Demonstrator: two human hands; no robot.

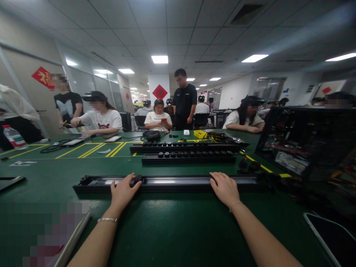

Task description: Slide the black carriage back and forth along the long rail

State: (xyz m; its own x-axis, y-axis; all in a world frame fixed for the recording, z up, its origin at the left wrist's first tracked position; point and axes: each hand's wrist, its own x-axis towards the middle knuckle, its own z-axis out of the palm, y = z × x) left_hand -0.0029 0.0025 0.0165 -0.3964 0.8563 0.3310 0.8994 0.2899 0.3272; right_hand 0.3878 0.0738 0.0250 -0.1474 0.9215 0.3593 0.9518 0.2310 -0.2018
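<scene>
Across the frame's lower middle, our left hand [122,193] pinches a black plug [136,180] on the long rail [178,182]; our right hand [225,188] should press flat, steadying it.

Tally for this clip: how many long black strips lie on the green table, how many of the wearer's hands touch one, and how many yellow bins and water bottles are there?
Long black strips: 3, the nearest, middle and far one
Hands on the nearest strip: 2, left hand and right hand
Yellow bin: 1
Water bottle: 1
Total: 7
</scene>
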